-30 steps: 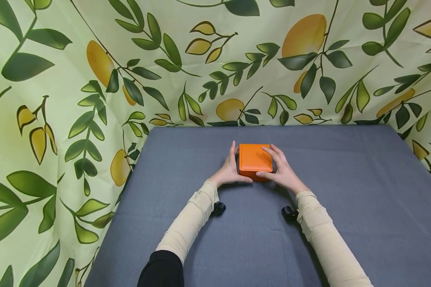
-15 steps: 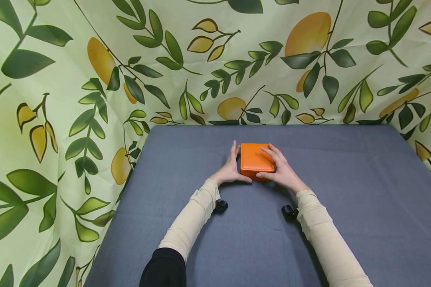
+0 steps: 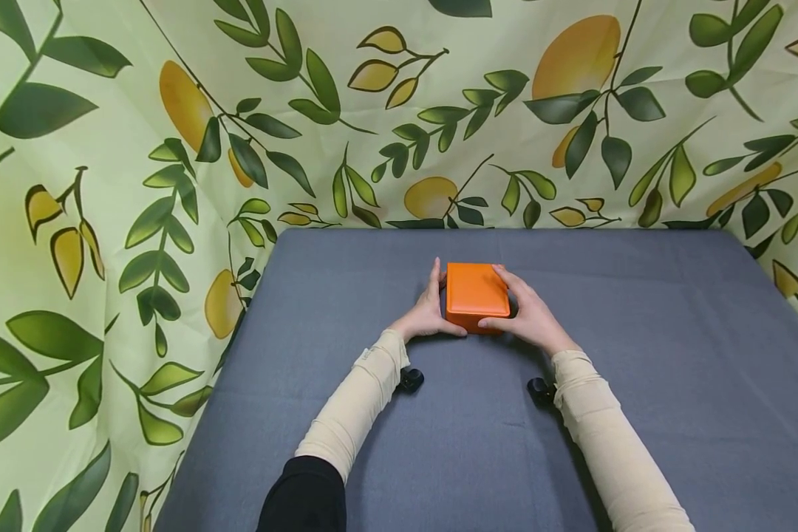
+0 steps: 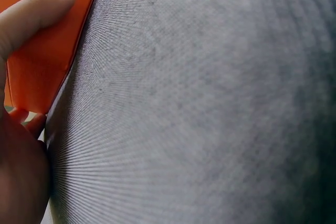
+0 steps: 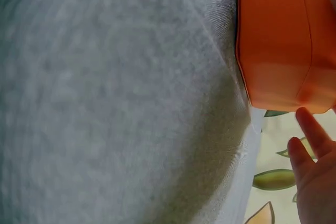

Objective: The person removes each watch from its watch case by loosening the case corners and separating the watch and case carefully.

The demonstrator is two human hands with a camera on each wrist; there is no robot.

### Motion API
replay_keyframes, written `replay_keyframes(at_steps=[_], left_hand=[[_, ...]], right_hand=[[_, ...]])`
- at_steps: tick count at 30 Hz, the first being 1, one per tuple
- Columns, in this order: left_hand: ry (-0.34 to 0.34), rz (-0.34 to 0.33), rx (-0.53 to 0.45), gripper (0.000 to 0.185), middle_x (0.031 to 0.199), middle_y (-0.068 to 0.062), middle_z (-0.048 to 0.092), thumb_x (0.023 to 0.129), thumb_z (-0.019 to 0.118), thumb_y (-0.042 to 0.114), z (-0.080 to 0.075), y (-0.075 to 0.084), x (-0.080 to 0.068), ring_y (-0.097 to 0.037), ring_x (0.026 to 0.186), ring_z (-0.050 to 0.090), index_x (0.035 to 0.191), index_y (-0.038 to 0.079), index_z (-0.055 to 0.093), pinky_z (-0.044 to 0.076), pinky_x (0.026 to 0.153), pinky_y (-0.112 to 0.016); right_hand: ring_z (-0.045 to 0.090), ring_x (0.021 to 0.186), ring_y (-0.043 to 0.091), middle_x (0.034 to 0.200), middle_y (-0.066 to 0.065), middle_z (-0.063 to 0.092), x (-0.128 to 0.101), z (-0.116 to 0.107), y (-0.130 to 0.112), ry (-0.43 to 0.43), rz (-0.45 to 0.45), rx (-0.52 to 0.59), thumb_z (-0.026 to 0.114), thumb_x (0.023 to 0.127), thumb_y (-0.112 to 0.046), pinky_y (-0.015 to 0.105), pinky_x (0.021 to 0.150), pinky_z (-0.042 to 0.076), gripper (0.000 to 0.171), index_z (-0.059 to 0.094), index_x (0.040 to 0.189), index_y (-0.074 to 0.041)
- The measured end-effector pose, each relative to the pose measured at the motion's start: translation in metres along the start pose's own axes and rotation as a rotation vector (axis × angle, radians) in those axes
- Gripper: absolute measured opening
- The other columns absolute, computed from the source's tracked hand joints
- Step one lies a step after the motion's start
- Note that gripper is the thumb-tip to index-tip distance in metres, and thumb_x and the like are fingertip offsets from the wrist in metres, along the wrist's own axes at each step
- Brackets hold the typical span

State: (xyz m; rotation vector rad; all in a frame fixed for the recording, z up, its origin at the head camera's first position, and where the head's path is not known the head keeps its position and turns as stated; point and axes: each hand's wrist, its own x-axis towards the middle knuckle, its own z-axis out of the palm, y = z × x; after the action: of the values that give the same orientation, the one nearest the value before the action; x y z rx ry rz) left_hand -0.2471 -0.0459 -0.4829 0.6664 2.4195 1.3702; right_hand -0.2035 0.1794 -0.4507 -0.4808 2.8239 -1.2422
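An orange box [image 3: 476,294] with its lid down sits on the grey table [image 3: 638,332], a little behind the middle. My left hand [image 3: 428,314] holds its left side, fingers lying along that side and thumb across the front face. My right hand [image 3: 528,318] holds the right side, with fingers round the far right edge and thumb on the front. In the left wrist view the thumb [image 4: 31,17] lies on the orange box [image 4: 42,61]. The right wrist view shows the orange box [image 5: 283,40] from low down, with my fingertips [image 5: 315,182] beside it.
A leaf and lemon print curtain [image 3: 106,185] hangs close behind the table and along its left and right sides. Small black wrist cameras [image 3: 410,380] [image 3: 541,389] sit under both cream sleeves. Grey cloth spreads wide on all sides of the box.
My right hand's fingers have slid off the top of the lid to the box's right side. The left hand and the box have hardly moved.
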Motion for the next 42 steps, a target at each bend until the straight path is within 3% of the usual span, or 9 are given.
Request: replay_keyframes(at_steps=[9,14,18,24,31,34,39,42], left_hand=[[0.004,0.001,0.013,0.138,0.157,-0.01,0.011,0.062,0.087,0.022,-0.001,-0.001,0.001,-0.02,0.144,0.019,0.146,0.021,-0.023,0.018,0.117,-0.04],[0.006,-0.004,0.022,0.138,0.157,-0.009,0.011,0.062,0.087,0.023,-0.001,-0.002,0.0,-0.019,0.144,0.019,0.146,0.021,-0.023,0.018,0.117,-0.04],[0.005,0.011,0.026,0.139,0.157,-0.009,0.013,0.061,0.087,0.022,-0.002,-0.003,0.0,-0.019,0.144,0.019,0.146,0.022,-0.023,0.019,0.117,-0.039],[-0.005,0.026,0.085,0.134,0.157,-0.01,0.009,0.062,0.086,0.026,-0.004,-0.003,0.0,-0.024,0.143,0.017,0.148,0.023,-0.017,0.019,0.116,-0.044],[-0.011,0.036,0.102,0.12,0.154,-0.011,0.012,0.064,0.086,0.029,-0.004,-0.004,-0.001,-0.028,0.141,0.022,0.148,0.039,0.001,0.026,0.112,-0.046],[-0.005,0.027,0.109,0.113,0.154,-0.01,0.013,0.063,0.086,0.031,-0.005,-0.003,0.0,-0.028,0.14,0.023,0.146,0.041,0.009,0.028,0.111,-0.047],[-0.02,0.009,0.094,0.113,0.159,-0.004,0.0,0.063,0.086,0.032,-0.006,-0.002,0.001,-0.028,0.145,0.014,0.145,0.043,0.008,0.022,0.113,-0.051],[-0.022,0.002,0.086,0.113,0.159,-0.004,0.001,0.063,0.085,0.032,-0.006,-0.003,0.0,-0.029,0.144,0.014,0.145,0.043,0.009,0.022,0.113,-0.052]], right_hand=[[0.027,0.131,0.038,0.146,0.017,0.027,0.008,-0.004,0.006,-0.003,-0.046,-0.026,0.085,0.063,-0.037,0.062,0.102,0.028,0.104,0.026,0.146,-0.023],[0.018,0.137,0.038,0.153,0.014,0.011,0.009,-0.001,0.012,-0.035,-0.083,-0.01,0.083,0.067,-0.033,0.064,0.103,0.023,0.082,0.041,0.137,-0.022],[0.013,0.14,0.039,0.157,0.011,-0.001,0.009,0.001,0.014,-0.055,-0.05,0.02,0.081,0.07,-0.032,0.067,0.104,0.019,0.074,0.046,0.134,-0.024],[0.008,0.142,0.041,0.158,0.006,-0.008,0.012,-0.002,0.015,-0.108,-0.02,0.043,0.081,0.071,-0.033,0.069,0.103,0.017,0.077,0.043,0.137,-0.025],[0.002,0.142,0.043,0.158,0.006,-0.014,0.016,-0.003,0.019,-0.143,-0.035,0.073,0.083,0.068,-0.03,0.07,0.103,0.015,0.082,0.042,0.138,-0.027],[0.002,0.143,0.042,0.158,0.006,-0.011,0.018,-0.004,0.018,-0.143,-0.032,0.091,0.084,0.067,-0.029,0.069,0.104,0.015,0.081,0.045,0.137,-0.024],[0.007,0.141,0.04,0.157,0.008,0.001,0.021,-0.005,0.019,-0.125,-0.035,0.094,0.086,0.064,-0.028,0.067,0.105,0.016,0.08,0.048,0.134,-0.021],[0.008,0.141,0.039,0.156,0.01,0.004,0.021,-0.003,0.02,-0.118,-0.035,0.098,0.086,0.063,-0.029,0.067,0.105,0.016,0.08,0.049,0.134,-0.02]])
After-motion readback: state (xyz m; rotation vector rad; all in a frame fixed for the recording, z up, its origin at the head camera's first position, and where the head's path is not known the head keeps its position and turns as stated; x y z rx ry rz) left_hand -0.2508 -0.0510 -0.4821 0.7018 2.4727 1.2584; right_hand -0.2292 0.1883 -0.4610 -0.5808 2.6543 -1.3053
